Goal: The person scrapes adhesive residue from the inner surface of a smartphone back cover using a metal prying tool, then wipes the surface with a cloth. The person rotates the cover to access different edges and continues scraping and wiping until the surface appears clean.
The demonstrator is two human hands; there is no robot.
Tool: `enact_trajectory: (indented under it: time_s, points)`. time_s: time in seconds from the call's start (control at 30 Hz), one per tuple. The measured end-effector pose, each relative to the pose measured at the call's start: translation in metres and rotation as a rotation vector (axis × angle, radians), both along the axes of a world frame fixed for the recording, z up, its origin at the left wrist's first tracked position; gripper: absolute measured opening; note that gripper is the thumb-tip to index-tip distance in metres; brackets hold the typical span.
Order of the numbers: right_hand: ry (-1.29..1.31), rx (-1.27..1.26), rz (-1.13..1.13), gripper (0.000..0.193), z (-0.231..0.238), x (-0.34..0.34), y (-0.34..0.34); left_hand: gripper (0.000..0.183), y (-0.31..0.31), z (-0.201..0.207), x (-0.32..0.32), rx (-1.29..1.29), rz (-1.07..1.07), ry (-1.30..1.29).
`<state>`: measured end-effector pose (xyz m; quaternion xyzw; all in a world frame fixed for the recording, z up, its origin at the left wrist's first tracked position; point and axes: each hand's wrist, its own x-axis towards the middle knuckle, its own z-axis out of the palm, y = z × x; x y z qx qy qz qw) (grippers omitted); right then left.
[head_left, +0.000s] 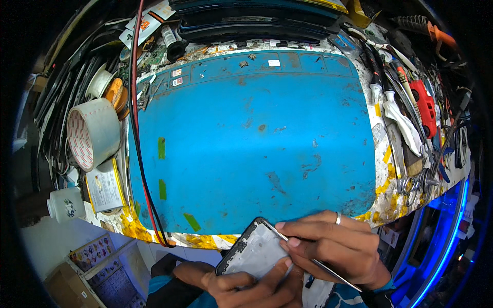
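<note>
At the front edge of the bench I hold a phone frame (261, 250), tilted, with a black rim and a pale grey inner face. My left hand (251, 291) is closed round its lower part, the thumb lying on the pale face. My right hand (336, 245), with a ring on one finger, pinches a slim silver metal tool (328, 270). The tool's front end meets the frame's upper right rim. Whether it is a pry tool or tweezers I cannot tell. My fingers hide the lower part of the frame.
A stained blue work mat (231, 138) covers the bench, crossed at left by a red and black cable (135, 102). Left stand a wide tape roll (93, 134) and a white bottle (65, 204). Hand tools and a red car-shaped object (424, 108) lie right. Dark panels (257, 20) are stacked behind.
</note>
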<state>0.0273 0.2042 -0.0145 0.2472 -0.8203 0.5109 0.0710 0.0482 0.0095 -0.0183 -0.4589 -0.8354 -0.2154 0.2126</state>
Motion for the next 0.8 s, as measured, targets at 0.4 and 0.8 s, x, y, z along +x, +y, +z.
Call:
enact_trajectory:
  time_s: [0.4, 0.8]
  points:
    - [-0.169, -0.043, -0.018, 0.015, 0.006, 0.000, 0.003, 0.009, 0.000, -0.010, 0.011, 0.112, 0.106, -0.047]
    - [-0.091, 0.015, -0.080, 0.016, 0.003, 0.000, -0.007, 0.008, -0.012, -0.002, 0.003, -0.037, -0.069, -0.013]
